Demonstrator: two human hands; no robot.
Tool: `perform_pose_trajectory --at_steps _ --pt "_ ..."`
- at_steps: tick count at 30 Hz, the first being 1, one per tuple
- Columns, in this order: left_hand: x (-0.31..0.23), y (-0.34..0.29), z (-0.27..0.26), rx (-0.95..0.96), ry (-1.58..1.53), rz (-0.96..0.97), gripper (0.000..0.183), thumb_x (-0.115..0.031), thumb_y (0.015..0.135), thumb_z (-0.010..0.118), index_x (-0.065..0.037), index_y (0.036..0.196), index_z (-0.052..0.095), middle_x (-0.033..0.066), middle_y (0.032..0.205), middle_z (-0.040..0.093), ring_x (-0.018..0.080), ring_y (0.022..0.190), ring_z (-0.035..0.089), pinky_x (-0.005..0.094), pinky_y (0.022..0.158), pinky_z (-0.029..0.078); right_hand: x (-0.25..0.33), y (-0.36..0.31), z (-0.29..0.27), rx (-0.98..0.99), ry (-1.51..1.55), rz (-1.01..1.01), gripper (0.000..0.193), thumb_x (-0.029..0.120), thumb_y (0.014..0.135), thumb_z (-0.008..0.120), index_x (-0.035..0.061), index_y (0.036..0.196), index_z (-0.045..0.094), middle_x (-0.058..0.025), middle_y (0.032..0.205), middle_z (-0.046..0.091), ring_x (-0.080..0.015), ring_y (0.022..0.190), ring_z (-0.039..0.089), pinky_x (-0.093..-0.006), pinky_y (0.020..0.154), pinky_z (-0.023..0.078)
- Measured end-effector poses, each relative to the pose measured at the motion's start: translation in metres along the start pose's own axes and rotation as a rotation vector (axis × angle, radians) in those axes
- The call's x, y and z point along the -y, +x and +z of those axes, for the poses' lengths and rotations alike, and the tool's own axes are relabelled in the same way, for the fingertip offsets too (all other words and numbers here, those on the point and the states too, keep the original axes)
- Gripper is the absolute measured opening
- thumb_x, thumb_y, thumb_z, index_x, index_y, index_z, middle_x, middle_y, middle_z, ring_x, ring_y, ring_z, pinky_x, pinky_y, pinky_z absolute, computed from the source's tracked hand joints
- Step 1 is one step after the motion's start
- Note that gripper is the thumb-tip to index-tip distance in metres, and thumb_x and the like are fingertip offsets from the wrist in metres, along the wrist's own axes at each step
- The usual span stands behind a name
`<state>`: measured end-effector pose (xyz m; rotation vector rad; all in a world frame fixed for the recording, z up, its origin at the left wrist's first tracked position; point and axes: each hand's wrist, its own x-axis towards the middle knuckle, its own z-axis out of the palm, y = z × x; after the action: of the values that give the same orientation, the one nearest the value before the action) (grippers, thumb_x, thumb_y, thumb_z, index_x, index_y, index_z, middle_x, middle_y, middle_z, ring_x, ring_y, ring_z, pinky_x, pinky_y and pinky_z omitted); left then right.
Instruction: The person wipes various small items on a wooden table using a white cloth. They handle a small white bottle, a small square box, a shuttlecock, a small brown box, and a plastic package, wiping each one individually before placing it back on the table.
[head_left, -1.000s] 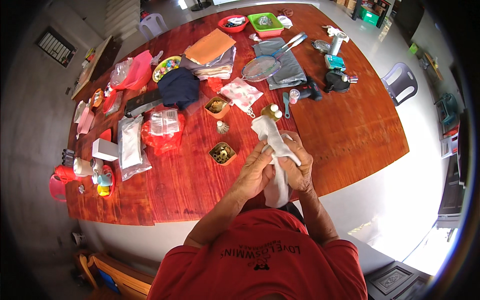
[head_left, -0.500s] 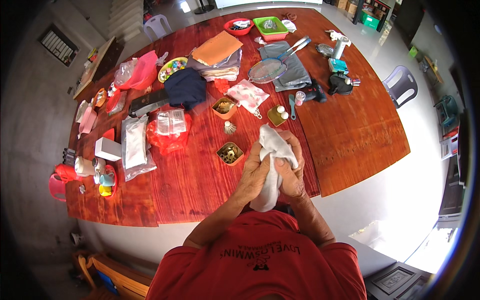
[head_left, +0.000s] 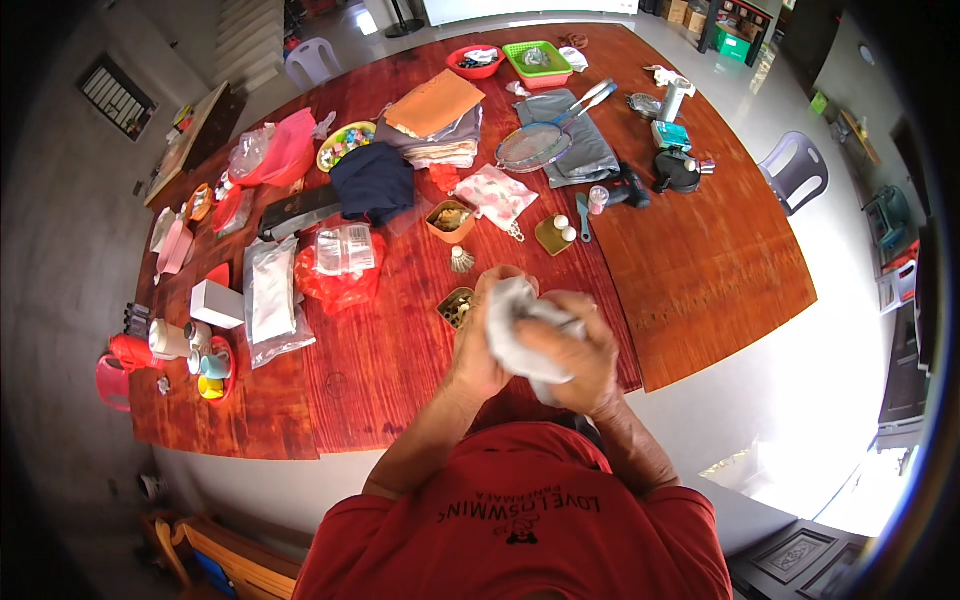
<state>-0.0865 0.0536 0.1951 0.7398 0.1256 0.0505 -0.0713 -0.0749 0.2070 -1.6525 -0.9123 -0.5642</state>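
Observation:
A white cloth [head_left: 508, 325] is bunched between my two hands above the near side of the table. My left hand [head_left: 476, 350] closes round its left side, fingers curled at the far end. My right hand [head_left: 590, 362] presses into the cloth from the right, its fingers folded over it and slightly blurred. Whether something sits inside the cloth I cannot make out. Just past my left hand is a small box of yellowish pieces [head_left: 456, 308], partly covered by that hand. A shuttlecock [head_left: 461, 260] stands a little farther off.
Beyond lie an orange box [head_left: 450, 221], a dish with white balls [head_left: 551, 236], a floral pouch [head_left: 497, 196] and a badminton racket [head_left: 535, 147]. On the left are a red plastic bag [head_left: 338, 275], a white box [head_left: 217, 303] and several cups [head_left: 212, 364].
The cloth has gone from hanging lengthwise to a tighter bunch. My right hand has turned over onto it, and my left hand has shifted slightly left, now partly covering the small box.

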Motion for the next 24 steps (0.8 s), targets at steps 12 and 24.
perform_pose_trajectory --at_steps 12,24 --pt "0.008 -0.003 -0.01 0.347 -0.266 0.021 0.023 -0.028 0.096 0.05 -0.013 0.113 0.043 0.0027 0.106 0.055 0.0111 0.092 0.055 0.0244 0.074 0.049 -0.005 0.013 -0.015 -0.005 0.187 0.467 0.037 0.001 0.075 0.065 0.0024 0.112 0.06 -0.0128 0.099 0.056 -0.0237 0.091 0.059 -0.0309 0.076 0.049" --pt "0.005 -0.002 0.003 0.312 -0.09 -0.015 0.027 -0.023 0.095 0.051 -0.008 0.118 0.049 0.0036 0.1 0.059 0.0128 0.088 0.058 0.023 0.068 0.048 -0.013 0.016 -0.029 -0.018 0.133 0.552 0.03 0.002 0.083 0.059 0.002 0.113 0.06 -0.0129 0.101 0.06 -0.0214 0.09 0.056 -0.0295 0.079 0.046"
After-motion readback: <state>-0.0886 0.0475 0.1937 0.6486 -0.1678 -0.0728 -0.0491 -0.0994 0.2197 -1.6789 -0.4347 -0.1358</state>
